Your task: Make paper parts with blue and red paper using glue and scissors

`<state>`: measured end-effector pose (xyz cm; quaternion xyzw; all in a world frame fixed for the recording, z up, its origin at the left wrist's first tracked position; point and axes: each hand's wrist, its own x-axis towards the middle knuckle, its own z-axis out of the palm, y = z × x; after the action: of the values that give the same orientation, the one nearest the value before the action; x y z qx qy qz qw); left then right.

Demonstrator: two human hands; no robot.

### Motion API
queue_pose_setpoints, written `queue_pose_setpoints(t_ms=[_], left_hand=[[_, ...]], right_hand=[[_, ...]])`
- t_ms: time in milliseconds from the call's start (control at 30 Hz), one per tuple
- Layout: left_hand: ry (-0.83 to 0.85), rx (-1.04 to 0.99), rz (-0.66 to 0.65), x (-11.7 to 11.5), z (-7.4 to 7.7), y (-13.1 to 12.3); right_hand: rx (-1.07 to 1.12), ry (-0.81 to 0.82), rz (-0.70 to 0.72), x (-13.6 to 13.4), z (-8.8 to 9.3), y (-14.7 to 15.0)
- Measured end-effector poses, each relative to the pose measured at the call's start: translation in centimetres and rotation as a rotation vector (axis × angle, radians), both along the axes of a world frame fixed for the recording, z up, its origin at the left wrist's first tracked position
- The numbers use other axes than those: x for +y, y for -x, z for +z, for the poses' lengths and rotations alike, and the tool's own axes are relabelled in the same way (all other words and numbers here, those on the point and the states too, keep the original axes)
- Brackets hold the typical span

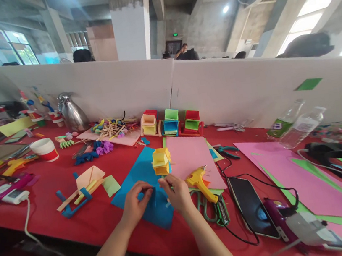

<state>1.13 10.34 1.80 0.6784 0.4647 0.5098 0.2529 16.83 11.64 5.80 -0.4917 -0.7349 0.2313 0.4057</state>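
Hands [138,201] [176,193] close together over the blue sheet [134,173], left pinching a dark blue piece [153,195].
Looks like a paper-handling step; next move likely calls for steady fingertips. Right fingers closed, can't tell on what. Forearms reach in from the near edge, wrists bent inward. Yellow box [161,161] just on the far side of right hand; glue gun [197,180] near, to its right.

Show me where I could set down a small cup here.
Bare red table lies between the white charger and the peach paper model, and between the purple bundle and blue sheet. It's crowded around the phone and nearby glue gun.
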Motion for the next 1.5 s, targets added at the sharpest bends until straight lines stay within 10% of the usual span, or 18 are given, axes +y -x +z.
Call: queue_pose_setpoints(t_ms=[667, 1500], left_hand=[[-0.029, -0.001, -0.041, -0.1, 0.0, 0.0], [0.046, 0.027, -0.067, 0.0, -0.5, 0.2]], right_hand=[[-0.307, -0.467, 0.056, -0.6, -1.9, 0.3], [-0.020, -0.202, 0.098, 0.2, -2.2, 0.4]])
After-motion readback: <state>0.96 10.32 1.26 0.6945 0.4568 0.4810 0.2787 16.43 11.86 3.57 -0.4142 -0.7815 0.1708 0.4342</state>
